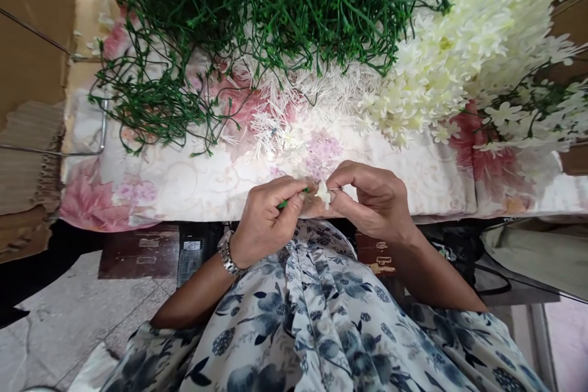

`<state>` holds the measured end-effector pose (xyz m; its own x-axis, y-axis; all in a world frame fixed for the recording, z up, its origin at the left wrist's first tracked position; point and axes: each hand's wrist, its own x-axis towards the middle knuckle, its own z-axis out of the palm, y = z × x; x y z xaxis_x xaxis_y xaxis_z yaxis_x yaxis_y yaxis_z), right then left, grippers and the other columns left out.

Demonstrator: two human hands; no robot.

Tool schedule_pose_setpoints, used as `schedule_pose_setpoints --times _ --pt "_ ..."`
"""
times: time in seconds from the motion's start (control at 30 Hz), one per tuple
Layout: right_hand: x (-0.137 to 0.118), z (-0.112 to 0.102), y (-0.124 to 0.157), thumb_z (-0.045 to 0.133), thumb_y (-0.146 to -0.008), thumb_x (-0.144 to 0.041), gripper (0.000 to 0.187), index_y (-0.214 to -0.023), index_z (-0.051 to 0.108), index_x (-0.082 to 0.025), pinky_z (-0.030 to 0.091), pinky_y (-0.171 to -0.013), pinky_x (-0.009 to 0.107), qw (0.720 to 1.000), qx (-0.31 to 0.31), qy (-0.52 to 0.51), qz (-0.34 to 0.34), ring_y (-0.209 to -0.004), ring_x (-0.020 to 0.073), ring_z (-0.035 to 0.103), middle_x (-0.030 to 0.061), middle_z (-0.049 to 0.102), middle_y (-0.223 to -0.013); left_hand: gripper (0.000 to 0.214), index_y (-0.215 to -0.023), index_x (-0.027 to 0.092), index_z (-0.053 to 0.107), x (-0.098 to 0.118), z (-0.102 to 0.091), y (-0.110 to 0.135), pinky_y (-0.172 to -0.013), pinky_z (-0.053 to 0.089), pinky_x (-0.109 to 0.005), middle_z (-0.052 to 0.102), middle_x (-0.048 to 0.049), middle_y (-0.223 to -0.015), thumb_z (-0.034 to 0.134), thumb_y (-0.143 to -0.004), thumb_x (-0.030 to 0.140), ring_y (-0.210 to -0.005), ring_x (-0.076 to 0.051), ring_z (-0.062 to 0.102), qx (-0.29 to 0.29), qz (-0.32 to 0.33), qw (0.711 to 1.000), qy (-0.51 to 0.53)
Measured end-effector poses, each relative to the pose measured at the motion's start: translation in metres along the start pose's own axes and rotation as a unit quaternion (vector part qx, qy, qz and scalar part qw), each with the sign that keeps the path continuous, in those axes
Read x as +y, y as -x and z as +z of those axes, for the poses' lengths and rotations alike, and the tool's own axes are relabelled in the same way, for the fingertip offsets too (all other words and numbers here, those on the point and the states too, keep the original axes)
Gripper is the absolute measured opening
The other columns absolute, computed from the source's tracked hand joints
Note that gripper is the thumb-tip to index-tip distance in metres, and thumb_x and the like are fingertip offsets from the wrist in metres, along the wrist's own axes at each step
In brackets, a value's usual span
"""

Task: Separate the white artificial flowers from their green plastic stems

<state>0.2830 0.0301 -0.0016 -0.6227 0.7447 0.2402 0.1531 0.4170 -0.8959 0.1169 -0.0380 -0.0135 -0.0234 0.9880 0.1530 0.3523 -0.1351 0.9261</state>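
Observation:
My left hand (266,217), with a metal watch on its wrist, is closed in a pinch on a thin green plastic stem (289,199). My right hand (374,199) is closed on a small white artificial flower (324,193) at the stem's tip. Both hands meet just above the near edge of the table, over my flowered shirt. A heap of green stems (257,18) lies at the back, white spiky pieces (294,107) in the middle, and a heap of cream-white flowers (459,55) to the right.
A flowered cloth (184,177) covers the table. Stacked brown cardboard (27,104) stands at the left, with a metal wire frame (98,135) beside it. Dark objects and tiled floor (68,306) lie below the table edge. More cardboard (572,18) shows at the far right.

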Motion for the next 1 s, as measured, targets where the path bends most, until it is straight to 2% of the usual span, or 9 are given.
schedule_pose_setpoints --times 0.13,0.37,0.53,0.73,1.0 --pt "-0.004 -0.004 -0.002 0.055 -0.079 -0.013 0.007 -0.077 0.060 -0.017 0.041 -0.057 0.022 1.000 -0.021 -0.001 0.011 -0.060 0.0073 0.053 -0.0015 0.057 -0.067 0.024 -0.092 0.017 0.068 0.001 0.001 0.001 -0.068 0.047 -0.025 0.069 -0.0049 -0.081 0.048 -0.081 0.012 -0.075 -0.015 0.062 -0.030 0.011 0.999 -0.015" --pt "-0.007 -0.011 -0.004 0.051 -0.081 -0.013 0.009 -0.083 0.058 -0.019 0.044 -0.062 0.023 0.984 -0.086 0.145 -0.048 -0.067 0.0097 0.055 0.0008 0.059 -0.072 0.024 -0.086 0.016 0.066 0.005 0.000 0.000 -0.065 0.044 -0.025 0.062 -0.0034 -0.070 0.044 -0.079 0.008 -0.067 -0.013 0.056 -0.053 0.037 0.997 -0.049" --pt "-0.005 -0.012 -0.002 0.047 -0.084 -0.014 0.011 -0.087 0.057 -0.019 0.044 -0.063 0.023 0.963 -0.110 0.232 -0.087 -0.071 0.0112 0.055 0.0022 0.060 -0.075 0.021 -0.067 0.017 0.057 0.001 0.002 -0.001 -0.057 0.037 -0.024 0.050 -0.0005 -0.058 0.042 -0.078 0.009 -0.057 -0.011 0.046 -0.065 0.050 0.991 -0.103" --pt "0.003 -0.008 0.001 0.046 -0.084 -0.013 0.011 -0.086 0.056 -0.017 0.043 -0.060 0.023 0.956 -0.124 0.247 -0.100 -0.069 0.0114 0.054 0.0025 0.058 -0.073 0.022 -0.058 0.018 0.044 -0.005 0.004 -0.001 -0.052 0.029 -0.024 0.040 0.0020 -0.054 0.040 -0.076 0.007 -0.052 -0.010 0.037 -0.071 0.061 0.986 -0.137" --pt "0.009 -0.003 0.006 0.047 -0.083 -0.010 0.012 -0.088 0.056 -0.016 0.045 -0.063 0.022 0.956 -0.125 0.245 -0.100 -0.072 0.0113 0.056 0.0031 0.060 -0.075 0.019 -0.058 0.019 0.039 -0.010 0.008 0.001 -0.052 0.029 -0.026 0.038 0.0021 -0.054 0.041 -0.070 0.005 -0.052 -0.012 0.036 -0.062 0.102 0.976 -0.185"
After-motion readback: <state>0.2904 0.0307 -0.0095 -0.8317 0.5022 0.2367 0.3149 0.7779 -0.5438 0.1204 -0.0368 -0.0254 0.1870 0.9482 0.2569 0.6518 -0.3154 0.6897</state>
